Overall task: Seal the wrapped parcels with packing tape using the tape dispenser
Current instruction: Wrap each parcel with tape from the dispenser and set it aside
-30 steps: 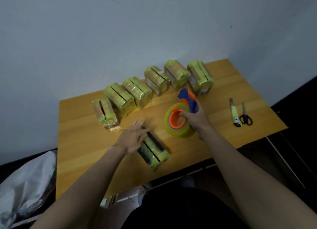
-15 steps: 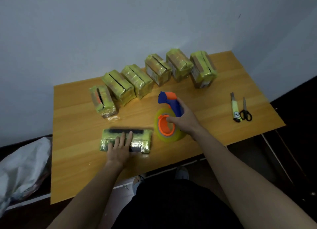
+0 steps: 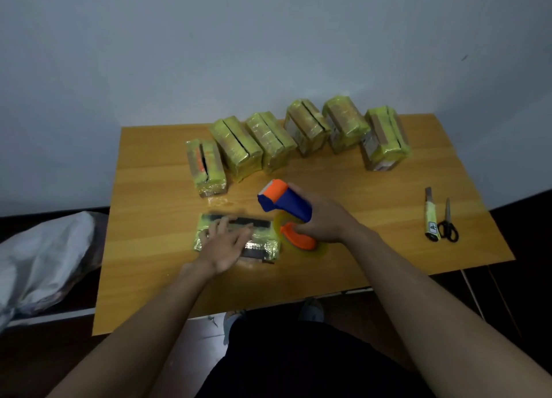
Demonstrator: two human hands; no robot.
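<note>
A yellow-wrapped parcel (image 3: 263, 242) lies flat and crosswise near the table's front edge. My left hand (image 3: 228, 242) rests flat on top of it, fingers spread, covering its middle. My right hand (image 3: 324, 217) grips the blue and orange tape dispenser (image 3: 285, 202) with its yellowish tape roll (image 3: 301, 250). The dispenser is tilted, its head just above the parcel's right end. Several more yellow-wrapped parcels (image 3: 298, 136) stand in a row at the back of the table.
The wooden table (image 3: 155, 248) stands against a grey wall. A utility knife (image 3: 431, 218) and black scissors (image 3: 447, 226) lie at the right side. A white bag (image 3: 41, 257) sits on the floor to the left.
The flat parcel was turned from a diagonal to a crosswise position under my left hand. My right hand has brought the dispenser left and down to the parcel's right end.
</note>
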